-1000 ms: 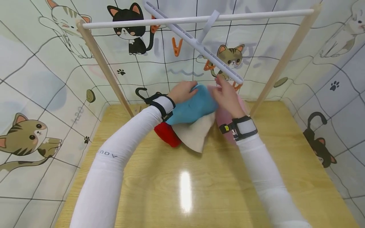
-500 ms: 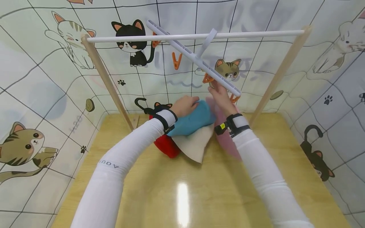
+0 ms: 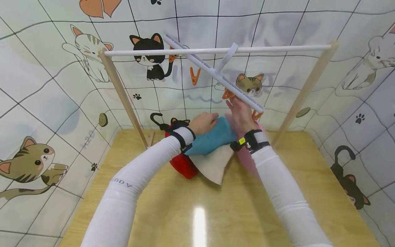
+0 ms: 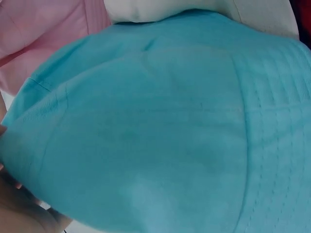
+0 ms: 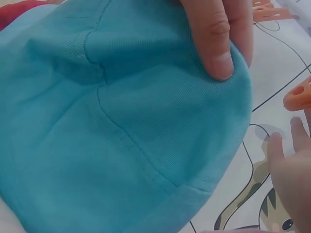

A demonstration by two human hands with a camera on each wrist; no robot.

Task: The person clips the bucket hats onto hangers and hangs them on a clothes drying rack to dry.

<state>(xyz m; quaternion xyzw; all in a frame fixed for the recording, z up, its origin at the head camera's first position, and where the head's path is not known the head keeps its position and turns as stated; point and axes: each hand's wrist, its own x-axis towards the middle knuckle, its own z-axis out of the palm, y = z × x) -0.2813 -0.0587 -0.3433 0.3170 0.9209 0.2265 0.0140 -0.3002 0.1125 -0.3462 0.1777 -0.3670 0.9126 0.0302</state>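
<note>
Fabric: a turquoise knit sock (image 3: 213, 137) is held up off the surface (image 3: 197, 212), above a beige cloth (image 3: 213, 164), a red cloth (image 3: 182, 164) and a pink cloth (image 3: 247, 161).
Left hand: the left hand (image 3: 203, 122) is closed on the sock's upper edge; in the right wrist view its fingers (image 5: 216, 34) are seen curled over the hem, pinching it.
Right hand: the right hand (image 3: 240, 111) is raised beside the sock, just under the white clip hanger (image 3: 216, 73) and its orange clips (image 3: 228, 94); the fingers (image 5: 286, 170) are loosely spread and nothing is gripped by them.
Weight: the sock is judged very light, easily carried by one pinch.
Stiffness: it is soft and limp; it sags and folds wherever it is not supported.
Grip: the ribbed knit is judged not to be slippery, and nothing in it is fragile.
Where to hold: the hem at the open end is the best place, since the doubled, stitched edge (image 5: 160, 179) is firmer than the body; a pinch at two spots along it would keep the edge flat.
Risk: a hold on the middle would be likely to bunch the cloth.
</note>
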